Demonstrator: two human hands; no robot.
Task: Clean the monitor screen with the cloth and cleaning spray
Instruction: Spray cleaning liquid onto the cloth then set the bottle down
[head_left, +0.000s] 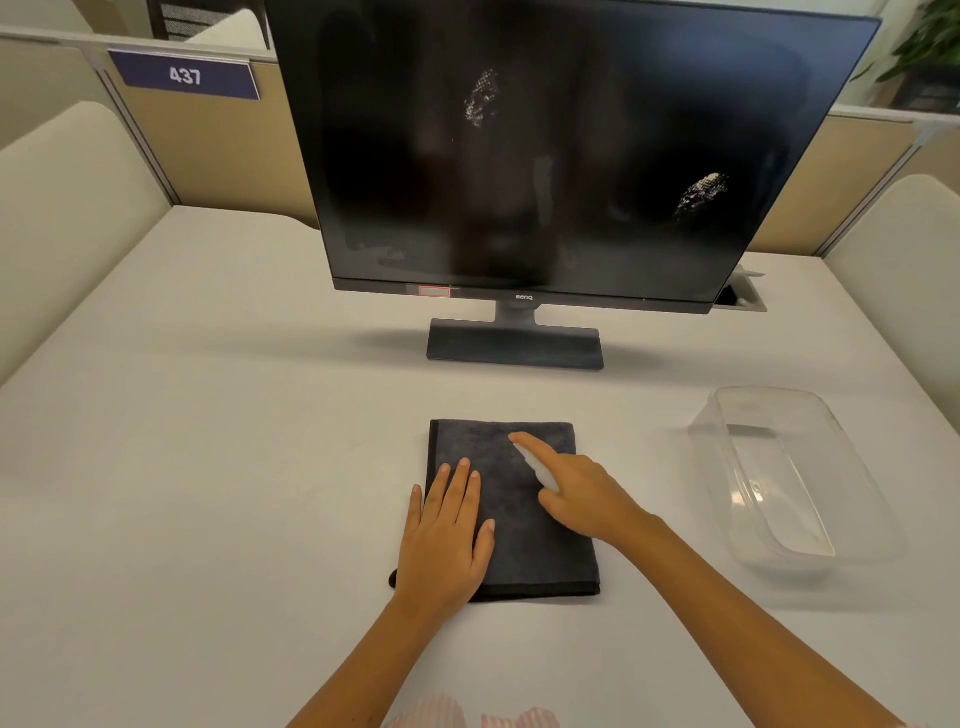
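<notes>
A black monitor stands on its stand at the back of the desk, its dark screen showing two patches of white droplets. In front of it a folded dark grey cloth lies flat on the desk. My left hand rests flat on the cloth's left part, fingers spread. My right hand hovers over the cloth's right part, closed around a small white spray bottle, with the index finger stretched along its top. Most of the bottle is hidden in the hand.
A clear plastic container sits on the desk to the right of the cloth. Beige partition walls with a "437" sign enclose the desk. A cable slot lies behind the monitor's right corner.
</notes>
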